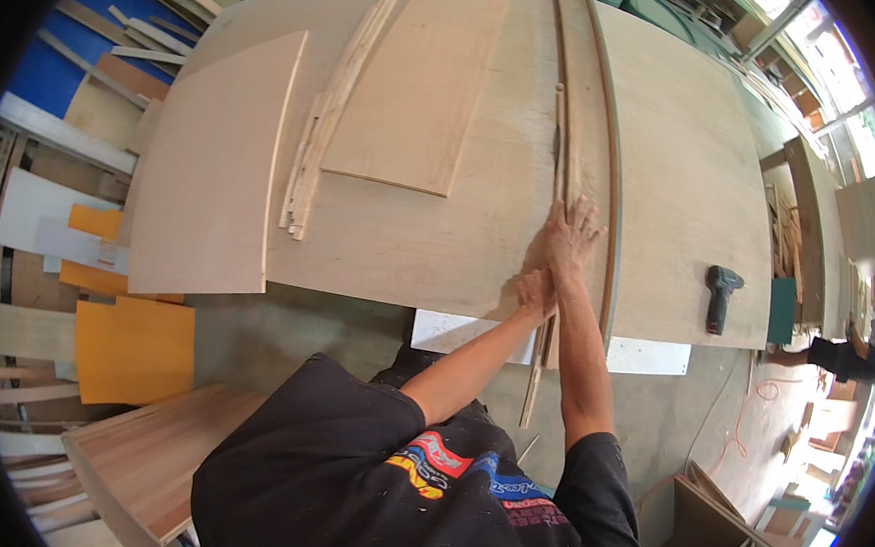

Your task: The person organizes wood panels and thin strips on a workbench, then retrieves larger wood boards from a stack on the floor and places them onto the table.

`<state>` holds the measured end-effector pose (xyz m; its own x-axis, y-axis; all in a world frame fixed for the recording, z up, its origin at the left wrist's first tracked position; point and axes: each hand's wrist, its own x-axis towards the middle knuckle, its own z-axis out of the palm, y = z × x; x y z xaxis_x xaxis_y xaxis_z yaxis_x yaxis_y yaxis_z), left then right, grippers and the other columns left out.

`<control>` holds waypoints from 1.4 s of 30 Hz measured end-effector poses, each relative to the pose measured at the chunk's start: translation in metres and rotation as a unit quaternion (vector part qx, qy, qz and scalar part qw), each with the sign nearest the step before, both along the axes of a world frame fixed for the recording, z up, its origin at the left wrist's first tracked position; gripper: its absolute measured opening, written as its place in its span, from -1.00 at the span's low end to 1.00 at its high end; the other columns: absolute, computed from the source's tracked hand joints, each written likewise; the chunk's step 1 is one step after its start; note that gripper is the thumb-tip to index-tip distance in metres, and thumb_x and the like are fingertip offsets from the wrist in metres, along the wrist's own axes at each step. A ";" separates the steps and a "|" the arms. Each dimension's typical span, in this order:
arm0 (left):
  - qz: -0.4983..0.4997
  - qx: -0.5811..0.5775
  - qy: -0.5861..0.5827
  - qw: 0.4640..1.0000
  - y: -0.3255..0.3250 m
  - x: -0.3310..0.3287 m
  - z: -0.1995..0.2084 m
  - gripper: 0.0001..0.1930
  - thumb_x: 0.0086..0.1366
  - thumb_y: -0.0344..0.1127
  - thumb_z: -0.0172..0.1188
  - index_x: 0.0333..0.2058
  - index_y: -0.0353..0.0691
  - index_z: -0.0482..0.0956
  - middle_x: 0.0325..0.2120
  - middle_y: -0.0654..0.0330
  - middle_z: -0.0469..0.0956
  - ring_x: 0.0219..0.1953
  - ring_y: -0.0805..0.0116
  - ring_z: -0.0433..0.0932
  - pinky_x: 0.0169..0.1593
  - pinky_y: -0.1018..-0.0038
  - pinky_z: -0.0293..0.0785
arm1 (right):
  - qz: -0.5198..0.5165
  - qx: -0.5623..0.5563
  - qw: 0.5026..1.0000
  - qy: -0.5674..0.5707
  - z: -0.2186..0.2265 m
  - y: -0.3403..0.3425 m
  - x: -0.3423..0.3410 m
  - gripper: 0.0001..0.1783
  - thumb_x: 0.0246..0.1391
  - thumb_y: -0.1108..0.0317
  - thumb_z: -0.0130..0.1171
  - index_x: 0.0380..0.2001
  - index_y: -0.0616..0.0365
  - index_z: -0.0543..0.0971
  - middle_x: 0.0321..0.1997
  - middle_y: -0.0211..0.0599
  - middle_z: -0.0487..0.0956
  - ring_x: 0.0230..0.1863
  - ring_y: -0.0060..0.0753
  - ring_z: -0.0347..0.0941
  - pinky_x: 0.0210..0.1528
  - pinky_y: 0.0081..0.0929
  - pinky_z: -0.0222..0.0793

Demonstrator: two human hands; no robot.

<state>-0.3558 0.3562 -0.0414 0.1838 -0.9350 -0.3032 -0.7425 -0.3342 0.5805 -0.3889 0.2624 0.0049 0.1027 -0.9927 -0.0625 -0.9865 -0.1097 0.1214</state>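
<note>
A long narrow wooden board (590,112) lies lengthwise on a big plywood sheet (683,188) that serves as the work surface. My right hand (570,234) rests flat on the board near the sheet's front edge, fingers spread. My left hand (536,292) is closed around a thin wooden strip (560,171) that runs along the board's left side and sticks out past the front edge toward me. A thin curved strip (613,174) lies along the board's right side.
A rectangular panel (419,82), a bundle of thin strips (320,146) and a larger panel (214,160) lie to the left. A cordless drill (722,296) sits at the sheet's right front. Offcuts and orange boards (133,345) cover the floor at left. Another person's arm (843,354) shows far right.
</note>
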 end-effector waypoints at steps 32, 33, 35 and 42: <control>0.052 0.042 0.076 0.995 -0.072 0.018 0.010 -0.67 0.24 -0.05 0.12 -0.21 -0.16 0.64 -0.24 -0.06 0.66 -0.09 -0.08 0.62 -0.08 0.13 0.54 | -0.037 -0.034 0.936 -0.349 0.048 0.067 -0.042 -0.61 0.27 0.15 0.04 0.08 0.01 0.59 0.41 0.00 0.21 0.38 0.17 0.11 0.34 0.01 0.12; 0.065 0.055 0.070 0.994 -0.075 0.023 0.013 -0.68 0.24 -0.07 0.12 -0.20 -0.14 0.63 -0.24 -0.05 0.66 -0.09 -0.07 0.62 -0.07 0.14 0.55 | -0.073 -0.027 0.938 -0.339 0.066 0.090 -0.032 -0.62 0.23 0.18 0.09 0.03 0.07 0.61 0.38 0.00 0.25 0.36 0.15 0.13 0.32 -0.07 0.14; 0.060 0.070 0.061 0.994 -0.077 0.022 0.032 -0.71 0.24 -0.11 0.11 -0.19 -0.13 0.63 -0.23 -0.05 0.66 -0.09 -0.05 0.63 -0.06 0.16 0.56 | -0.050 0.003 0.960 -0.277 0.055 0.131 -0.036 -0.58 0.20 0.18 0.14 0.10 0.05 0.56 0.42 -0.03 0.20 0.38 0.15 0.11 0.33 -0.02 0.13; 0.057 0.061 0.053 0.995 -0.092 0.035 0.065 -0.73 0.24 -0.17 0.11 -0.16 -0.11 0.63 -0.21 0.03 0.68 -0.10 0.03 0.65 -0.05 0.23 0.58 | -0.006 0.006 0.996 -0.088 0.006 0.160 -0.037 -0.36 0.30 0.07 0.03 0.41 -0.33 0.19 0.58 -0.27 -0.12 0.51 0.14 -0.13 0.41 0.29 -0.17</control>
<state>-0.3208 0.2644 0.0238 0.2474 -0.8653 -0.4359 -0.6332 -0.4850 0.6032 -0.4258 0.4225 0.0111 0.1021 -0.9932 -0.0562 -0.9936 -0.0991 -0.0538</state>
